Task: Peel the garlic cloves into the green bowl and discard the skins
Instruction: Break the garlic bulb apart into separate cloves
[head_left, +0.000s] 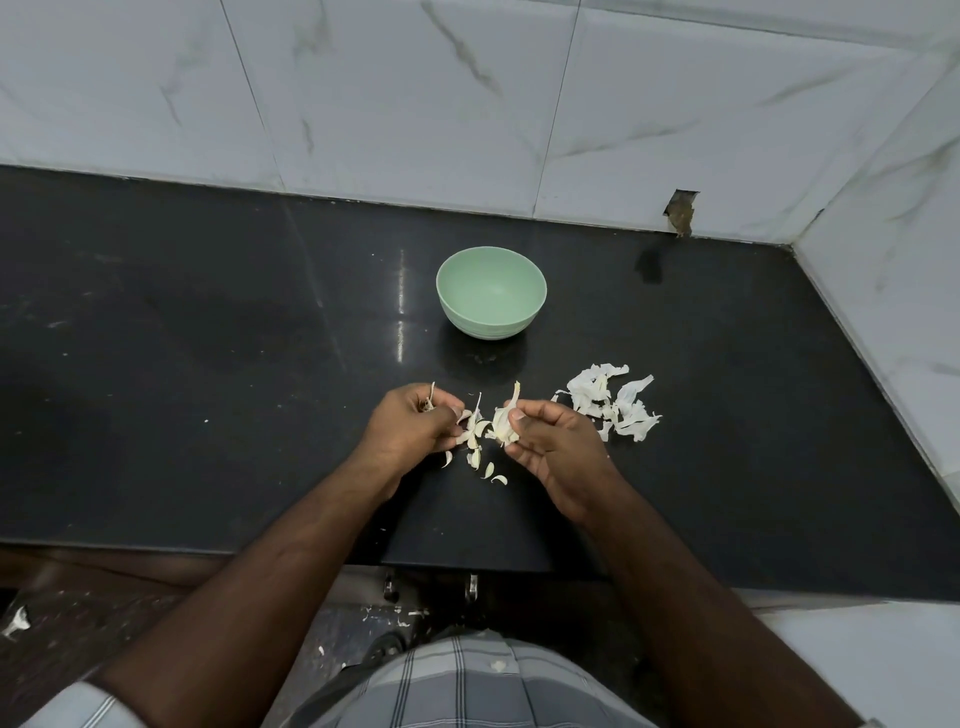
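While my left hand (410, 423) pinches a stem scrap and my right hand (545, 441) grips the garlic (504, 423), loose cloves (480, 462) between them risk mixing with skins (613, 402) on the right, since the bowl (491, 291) sits far.

Green bowl (491, 291), black counter (208, 364), white skins (613, 400), plaid shirt (467, 686).

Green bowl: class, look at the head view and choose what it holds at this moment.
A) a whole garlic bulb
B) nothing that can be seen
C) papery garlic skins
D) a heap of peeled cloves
B: the inside of the green bowl shows only bare green surface, while the cloves lie on the counter near the hands.
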